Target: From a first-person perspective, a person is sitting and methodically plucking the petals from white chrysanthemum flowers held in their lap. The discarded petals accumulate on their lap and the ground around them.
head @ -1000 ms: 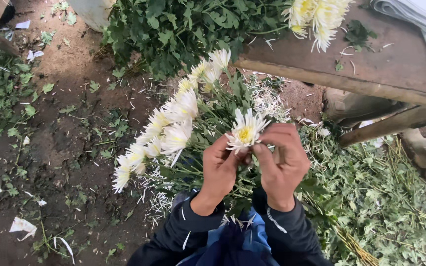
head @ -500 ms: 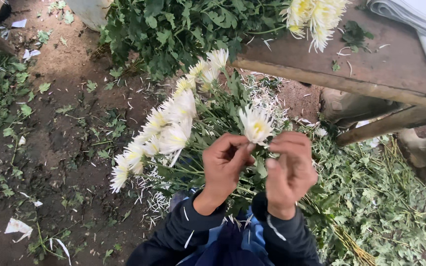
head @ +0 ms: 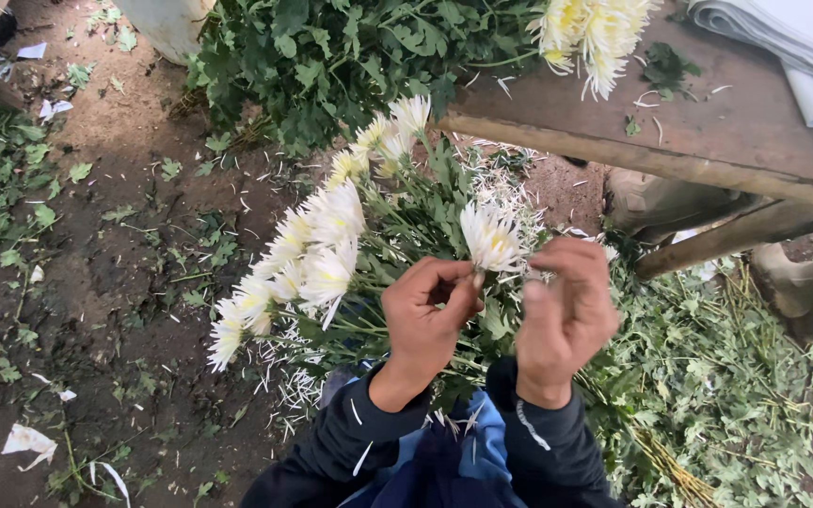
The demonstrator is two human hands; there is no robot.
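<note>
A white flower (head: 491,237) with a yellow centre stands up between the two hands, just below the tabletop (head: 708,132) edge; the left hand (head: 422,320) is pinched shut on its stem right under the head, while the right hand (head: 565,315) has its fingertips closed at the petals on the flower's near side. To the flower's left, a bunch (head: 303,263) of like blooms fans out towards the dirt floor (head: 115,245); stripped leaves (head: 726,395) lie heaped to its right. Judging by the grip, the work goes best with the stem held firm but unsqueezed, and spoiled outer petals plucked singly, pulling outward rather than down, so the head stays whole.
</note>
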